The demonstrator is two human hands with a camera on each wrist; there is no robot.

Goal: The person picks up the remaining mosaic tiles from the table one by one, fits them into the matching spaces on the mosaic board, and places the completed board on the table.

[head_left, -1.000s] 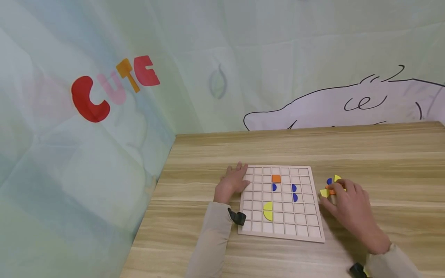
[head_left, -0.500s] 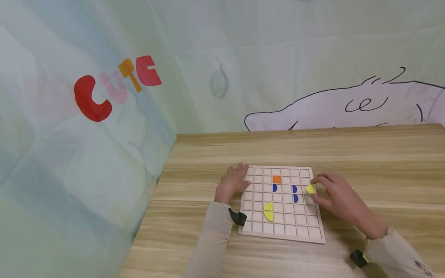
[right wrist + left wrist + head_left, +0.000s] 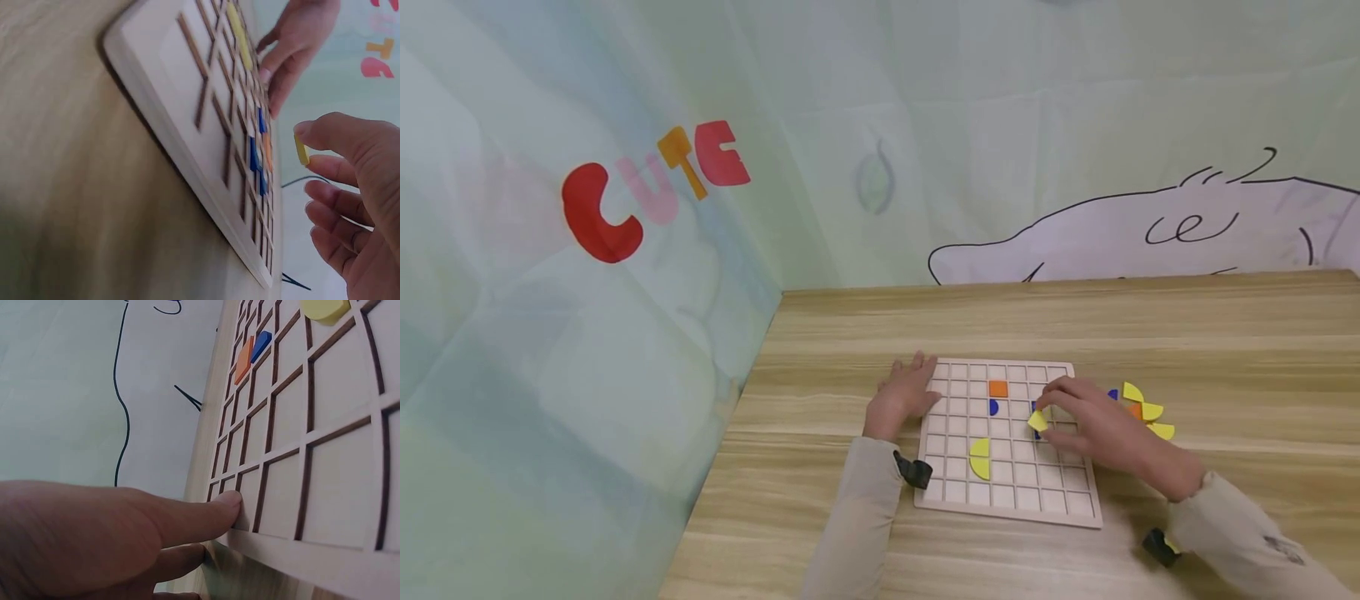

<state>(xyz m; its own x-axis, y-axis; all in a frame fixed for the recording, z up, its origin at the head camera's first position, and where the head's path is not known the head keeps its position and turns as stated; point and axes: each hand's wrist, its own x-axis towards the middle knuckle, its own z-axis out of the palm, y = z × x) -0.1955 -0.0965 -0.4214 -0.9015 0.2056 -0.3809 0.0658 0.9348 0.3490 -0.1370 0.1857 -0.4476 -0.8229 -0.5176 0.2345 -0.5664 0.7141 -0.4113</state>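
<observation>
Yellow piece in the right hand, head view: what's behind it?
Slivers of two blue pieces on the grid board peek past the yellow piece and right hand. The rest of both, and board cells behind the hand, are covered there.

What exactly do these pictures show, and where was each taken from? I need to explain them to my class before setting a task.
There is no machine: a person works with two bare hands. The head picture looks forward and down at the table; each wrist picture shows that hand's work up close. The left hand rests at the left edge of a pale gridded board. On it lie an orange square, three blue pieces and two yellow pieces. The right hand pinches another yellow piece above the board. More loose pieces lie right of the board.
</observation>
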